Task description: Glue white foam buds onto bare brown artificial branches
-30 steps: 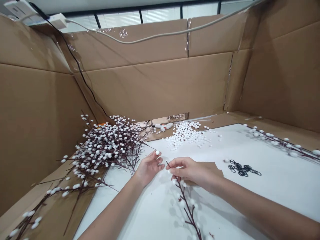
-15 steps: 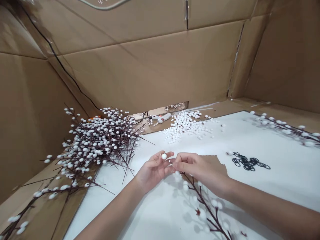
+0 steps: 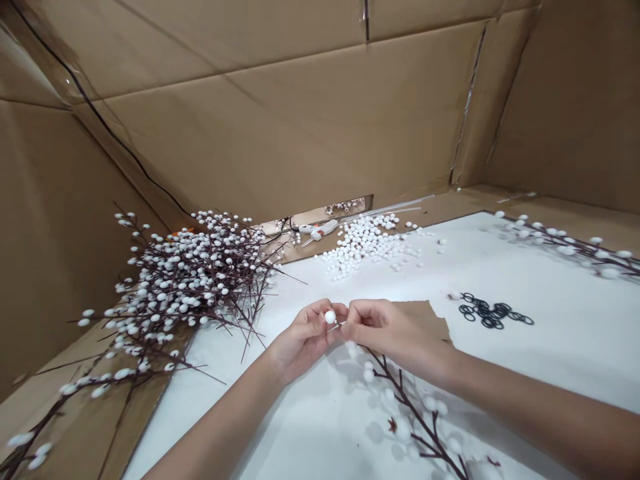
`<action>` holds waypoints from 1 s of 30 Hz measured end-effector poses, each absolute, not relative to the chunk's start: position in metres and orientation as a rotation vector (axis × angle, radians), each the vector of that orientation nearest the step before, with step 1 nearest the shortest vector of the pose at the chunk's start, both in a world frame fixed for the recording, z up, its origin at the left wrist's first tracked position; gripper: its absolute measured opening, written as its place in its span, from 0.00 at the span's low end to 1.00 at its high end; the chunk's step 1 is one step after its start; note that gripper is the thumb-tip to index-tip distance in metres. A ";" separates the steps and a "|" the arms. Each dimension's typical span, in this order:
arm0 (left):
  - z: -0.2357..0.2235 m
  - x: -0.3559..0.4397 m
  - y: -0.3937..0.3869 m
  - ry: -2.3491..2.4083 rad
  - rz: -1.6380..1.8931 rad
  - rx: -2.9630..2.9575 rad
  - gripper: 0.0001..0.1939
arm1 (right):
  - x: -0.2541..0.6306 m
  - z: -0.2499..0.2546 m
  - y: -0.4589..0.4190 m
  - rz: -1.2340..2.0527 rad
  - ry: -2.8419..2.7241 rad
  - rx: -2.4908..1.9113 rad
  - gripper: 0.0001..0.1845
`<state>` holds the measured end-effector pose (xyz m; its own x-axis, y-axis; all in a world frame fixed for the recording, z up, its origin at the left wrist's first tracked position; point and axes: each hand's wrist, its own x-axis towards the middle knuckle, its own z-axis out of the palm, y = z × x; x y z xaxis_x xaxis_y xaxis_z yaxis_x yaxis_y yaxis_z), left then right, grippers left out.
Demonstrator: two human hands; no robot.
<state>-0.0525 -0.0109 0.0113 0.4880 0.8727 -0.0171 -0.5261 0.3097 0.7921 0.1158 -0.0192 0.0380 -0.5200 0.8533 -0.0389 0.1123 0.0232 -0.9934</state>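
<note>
My left hand (image 3: 305,337) pinches a small white foam ball (image 3: 329,317) between thumb and fingertips. My right hand (image 3: 395,333) is closed on the tip of a dark brown branch (image 3: 405,400) set with white balls, which runs back toward me over the white table (image 3: 550,353). The ball sits right at the branch's bare tip, between the two hands.
A big heap of finished berry branches (image 3: 190,280) lies at the left on cardboard. Loose white balls (image 3: 365,243) and a glue gun (image 3: 315,231) lie at the back. Black rings (image 3: 493,313) sit to the right, another branch (image 3: 575,248) at far right. Cardboard walls (image 3: 300,133) enclose the table.
My left hand has carried the white ball rightward up to the branch tip held in my right hand. The camera has tilted down, and the branch has swung slightly to the right.
</note>
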 end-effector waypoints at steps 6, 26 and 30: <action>0.011 -0.052 -0.011 0.508 0.977 0.823 0.04 | 0.115 0.038 -0.019 1.559 -1.709 -0.970 0.07; 0.013 -0.049 -0.013 0.579 0.983 0.842 0.06 | 0.115 0.036 -0.018 1.564 -1.652 -0.999 0.07; 0.012 -0.047 -0.014 0.587 0.999 0.827 0.06 | 0.115 0.036 -0.019 1.538 -1.667 -0.985 0.07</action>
<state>-0.0468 -0.0143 0.0124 0.4347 0.8986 -0.0602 -0.4897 0.2920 0.8216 0.1149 -0.0188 0.0365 -0.5013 0.8649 -0.0242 0.0933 0.0263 -0.9953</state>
